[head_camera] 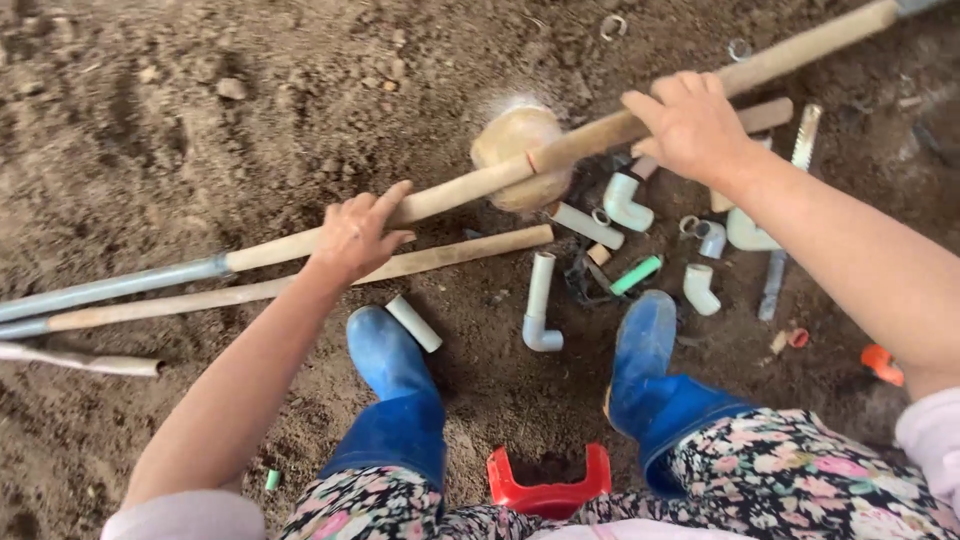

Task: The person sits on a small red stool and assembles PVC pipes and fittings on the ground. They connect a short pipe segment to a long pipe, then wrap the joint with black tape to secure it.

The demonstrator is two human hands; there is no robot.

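I hold a long wooden tool handle across the dirt in front of me. My left hand grips it near its join with a grey metal tube. My right hand wraps the handle further up toward the upper right. A round tan coconut-like ball lies just behind the handle between my hands. A second wooden pole lies on the ground below the held one.
White pipe elbows, a long-legged white elbow, a green pipe piece, a short white tube and a saw blade lie by my blue rubber boots. A red stool stands between my legs.
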